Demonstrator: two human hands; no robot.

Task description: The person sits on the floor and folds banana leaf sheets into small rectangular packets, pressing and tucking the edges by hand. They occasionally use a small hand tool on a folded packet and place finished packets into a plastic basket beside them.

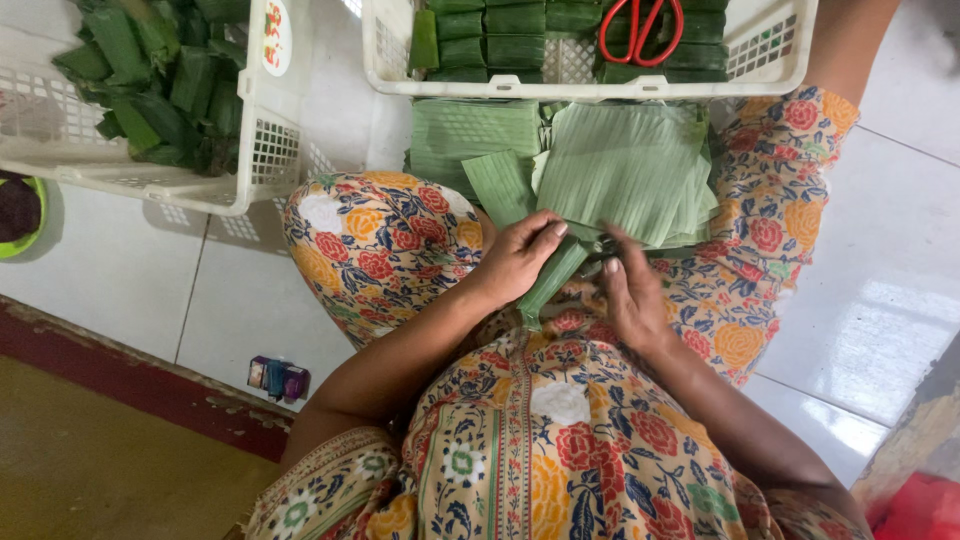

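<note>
I see the left hand [518, 258] and the right hand [630, 298] both clenched on a folded leaf strip [552, 282], held over the lap just below the stack of banana leaves [610, 170]. Beyond that stack, a white basket [590, 88] carries wrapped leaf parcels [515, 35] and red scissors [640, 28].
</note>
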